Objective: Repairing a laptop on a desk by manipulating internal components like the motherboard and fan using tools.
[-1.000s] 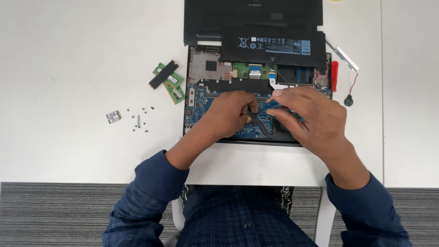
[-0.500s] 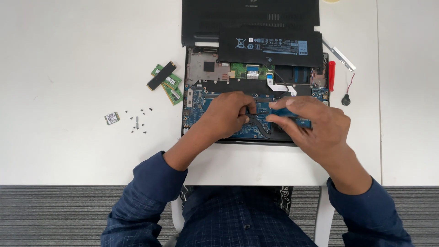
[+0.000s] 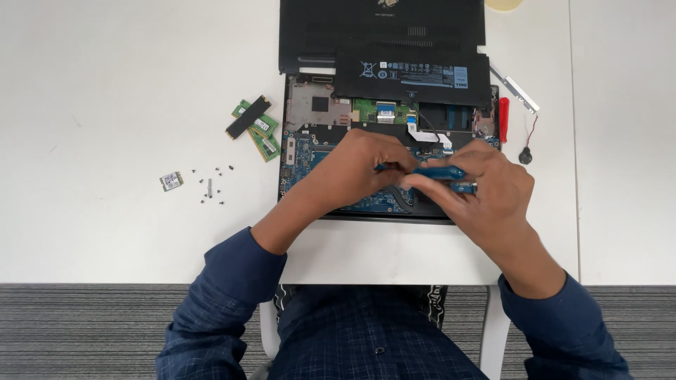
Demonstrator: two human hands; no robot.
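Over the opened laptop chassis [image 3: 303,151], left hand [image 3: 355,165] and right hand [image 3: 486,186] each pinch a blue pry tool [image 3: 436,172]; battery [image 3: 412,74] lies behind, memory modules [image 3: 255,128] lie left.

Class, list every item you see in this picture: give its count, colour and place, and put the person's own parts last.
opened laptop: one, blue board, table centre
battery: one, black, across laptop's top
bottom cover: one, black, behind battery
memory modules: a few, green, left of laptop
small card: one, pale, far left
screws: several, dark, beside card
screwdriver: one, red, right of laptop
blue tool: one, held over board
table: one, white
left hand: holds tool
right hand: holds tool
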